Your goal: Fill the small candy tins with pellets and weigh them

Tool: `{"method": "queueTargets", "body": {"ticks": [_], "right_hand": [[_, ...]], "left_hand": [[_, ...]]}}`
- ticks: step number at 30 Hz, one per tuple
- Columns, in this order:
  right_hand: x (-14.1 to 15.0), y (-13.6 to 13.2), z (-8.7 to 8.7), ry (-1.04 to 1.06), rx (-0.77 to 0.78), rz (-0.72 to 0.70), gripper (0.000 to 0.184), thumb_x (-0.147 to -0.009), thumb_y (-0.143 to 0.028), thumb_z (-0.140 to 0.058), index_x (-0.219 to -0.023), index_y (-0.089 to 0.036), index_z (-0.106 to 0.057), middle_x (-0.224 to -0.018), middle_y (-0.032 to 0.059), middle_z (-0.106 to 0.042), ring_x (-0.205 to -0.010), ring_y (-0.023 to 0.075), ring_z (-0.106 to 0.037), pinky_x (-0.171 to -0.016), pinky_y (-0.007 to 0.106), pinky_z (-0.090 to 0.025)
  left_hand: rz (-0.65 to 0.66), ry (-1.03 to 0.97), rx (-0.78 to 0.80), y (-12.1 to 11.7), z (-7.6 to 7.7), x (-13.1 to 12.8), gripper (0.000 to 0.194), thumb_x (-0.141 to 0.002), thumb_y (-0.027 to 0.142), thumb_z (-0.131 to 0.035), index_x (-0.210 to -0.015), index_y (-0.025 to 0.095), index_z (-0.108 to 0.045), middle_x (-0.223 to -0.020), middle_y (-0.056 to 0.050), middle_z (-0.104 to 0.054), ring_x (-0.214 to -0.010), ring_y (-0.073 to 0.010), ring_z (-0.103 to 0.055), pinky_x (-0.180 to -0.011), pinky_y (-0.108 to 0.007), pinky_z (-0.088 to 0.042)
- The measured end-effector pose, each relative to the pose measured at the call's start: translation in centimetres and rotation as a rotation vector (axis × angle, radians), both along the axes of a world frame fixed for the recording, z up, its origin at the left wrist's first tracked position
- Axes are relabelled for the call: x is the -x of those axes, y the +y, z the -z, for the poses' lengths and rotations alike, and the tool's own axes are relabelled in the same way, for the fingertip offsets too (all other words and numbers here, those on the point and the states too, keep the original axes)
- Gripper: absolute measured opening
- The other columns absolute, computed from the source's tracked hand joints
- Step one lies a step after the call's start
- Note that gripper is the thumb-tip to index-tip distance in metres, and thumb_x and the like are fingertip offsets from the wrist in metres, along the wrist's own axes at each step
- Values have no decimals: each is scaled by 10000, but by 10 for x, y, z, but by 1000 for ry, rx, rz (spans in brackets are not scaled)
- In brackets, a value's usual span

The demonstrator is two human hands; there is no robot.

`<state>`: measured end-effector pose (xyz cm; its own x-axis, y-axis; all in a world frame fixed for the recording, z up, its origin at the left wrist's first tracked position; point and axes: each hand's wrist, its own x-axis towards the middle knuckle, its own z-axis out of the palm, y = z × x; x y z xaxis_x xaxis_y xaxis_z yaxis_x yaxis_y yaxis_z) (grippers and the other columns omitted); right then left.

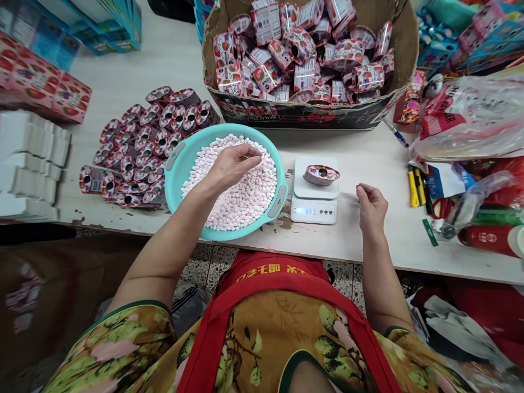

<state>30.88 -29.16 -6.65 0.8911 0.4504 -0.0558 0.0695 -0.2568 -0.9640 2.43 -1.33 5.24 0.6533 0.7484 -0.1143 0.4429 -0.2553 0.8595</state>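
My left hand (234, 165) hovers over a turquoise bowl (172, 188) full of small pale pink candies (241, 203). Its thumb and fingers are drawn together; whether a candy is between them I cannot make out. A white digital scale (314, 212) stands right of the bowl with its display lit. On its plate rests one small printed pack (322, 175) with a dark round hole in its top. My right hand (371, 206) is just right of the scale, closed, thumb against the index finger. What it holds, if anything, is hidden.
Behind the scale stands a cardboard box (292, 115) heaped with similar packs. More packs (141, 144) stand grouped left of the bowl. Pink strawberry-print boxes (45, 82) and white cartons (30, 158) are at far left. Cutters (412, 186), a pen (396, 132) and plastic bags (470, 117) lie at right.
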Motion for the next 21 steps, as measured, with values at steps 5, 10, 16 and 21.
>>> {"method": "queueTargets", "body": {"ticks": [5, 10, 16, 21], "right_hand": [[5, 0, -2, 27, -15, -9, 494, -724, -591, -801, -1006, -189, -745, -1002, 75, -753, -894, 194, -675, -868, 382, -559], [6, -1, -4, 77, -53, -24, 453, -709, -547, -824, -994, -203, -749, -1004, 67, -762, -900, 191, -685, -915, 400, -561], [7, -2, -7, 92, -39, -10, 463, -691, -563, -825, -977, -206, -750, -991, 67, -762, -879, 191, -680, -893, 404, -570], [8, 4, -12, 105, -31, 2, 470, -678, -557, -832, -962, -193, -744, -984, 73, -756, -876, 194, -676, -894, 408, -564]], "left_hand": [[50, -12, -12, -5, -6, -13, 333, -831, 402, -679, -994, 123, -760, -952, -88, -760, -826, -184, -641, -804, -339, -511], [163, 0, -64, -10, -3, -35, 322, -859, 385, -647, -1017, 127, -757, -941, -79, -758, -798, -172, -634, -769, -324, -505], [279, 119, -222, -13, -7, -59, 297, -899, 352, -617, -1073, 149, -747, -1010, -77, -755, -842, -186, -643, -814, -335, -506], [551, 243, -455, -39, -2, -108, 391, -915, 305, -646, -1293, 206, -671, -1354, -101, -673, -1167, -261, -631, -977, -386, -493]]}}
